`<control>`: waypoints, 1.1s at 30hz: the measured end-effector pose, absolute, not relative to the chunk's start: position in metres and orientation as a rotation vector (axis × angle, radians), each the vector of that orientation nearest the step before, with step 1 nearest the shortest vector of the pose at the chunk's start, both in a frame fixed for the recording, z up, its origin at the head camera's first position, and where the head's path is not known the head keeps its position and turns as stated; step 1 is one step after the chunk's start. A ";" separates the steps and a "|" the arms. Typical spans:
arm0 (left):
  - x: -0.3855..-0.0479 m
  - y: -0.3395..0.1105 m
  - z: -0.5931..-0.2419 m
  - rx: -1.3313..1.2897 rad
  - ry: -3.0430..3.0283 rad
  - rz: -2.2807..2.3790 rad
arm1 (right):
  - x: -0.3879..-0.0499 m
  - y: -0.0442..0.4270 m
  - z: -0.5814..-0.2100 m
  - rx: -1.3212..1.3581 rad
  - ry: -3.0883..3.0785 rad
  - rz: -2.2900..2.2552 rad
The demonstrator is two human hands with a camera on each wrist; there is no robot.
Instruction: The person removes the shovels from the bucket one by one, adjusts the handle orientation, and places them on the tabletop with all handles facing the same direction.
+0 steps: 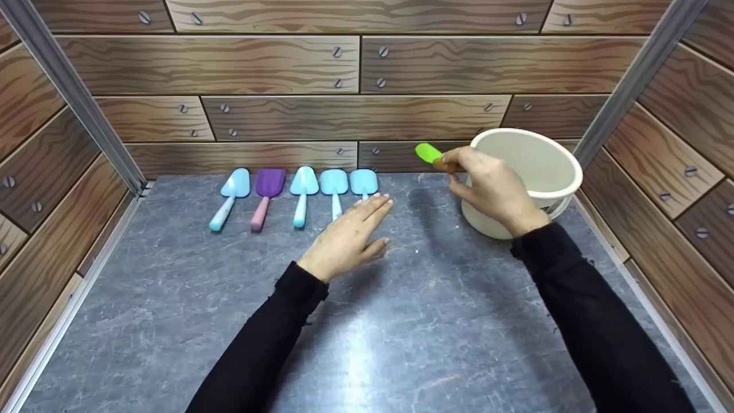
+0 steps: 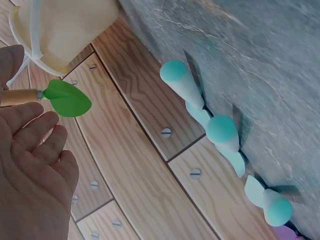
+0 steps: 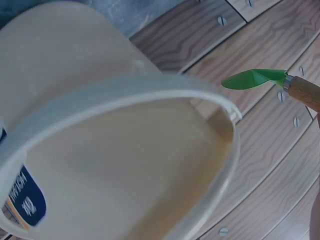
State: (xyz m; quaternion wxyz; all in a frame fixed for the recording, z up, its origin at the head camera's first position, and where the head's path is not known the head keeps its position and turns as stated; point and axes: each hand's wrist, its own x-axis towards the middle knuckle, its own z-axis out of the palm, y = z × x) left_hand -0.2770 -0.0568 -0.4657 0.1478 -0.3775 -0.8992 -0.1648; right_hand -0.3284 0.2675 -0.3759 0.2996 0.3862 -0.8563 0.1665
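Note:
My right hand (image 1: 494, 186) pinches a small green hand trowel (image 1: 428, 152) by its wooden handle (image 3: 304, 93), in the air just left of the cream bucket (image 1: 530, 166). The trowel's blade points away from the bucket. With fingers straight, my left hand (image 1: 347, 240) hovers palm inward over the table, holding nothing. It hides part of the handles of two light blue toy shovels (image 1: 334, 181). In the left wrist view the green trowel appears beyond the left hand (image 2: 37, 165); contact between them cannot be told.
Further left in the row lie two more light blue trowels, one in the middle (image 1: 304, 182) and one at the far end (image 1: 235, 184), with a purple shovel (image 1: 270, 183) between them. Wood-patterned walls (image 1: 275, 63) enclose the grey table (image 1: 189, 298).

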 end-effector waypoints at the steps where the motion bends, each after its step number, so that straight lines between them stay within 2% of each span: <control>1: -0.277 -0.058 -0.466 -1.083 -2.590 -0.475 | -0.328 0.266 -0.379 1.035 -2.277 0.444; 16: -0.277 -0.077 -0.469 -1.086 -2.627 -0.452 | -0.338 0.243 -0.425 1.136 -2.284 0.439; 33: -0.267 -0.089 -0.476 -1.218 -2.712 -0.382 | -0.353 0.222 -0.465 1.089 -2.481 0.392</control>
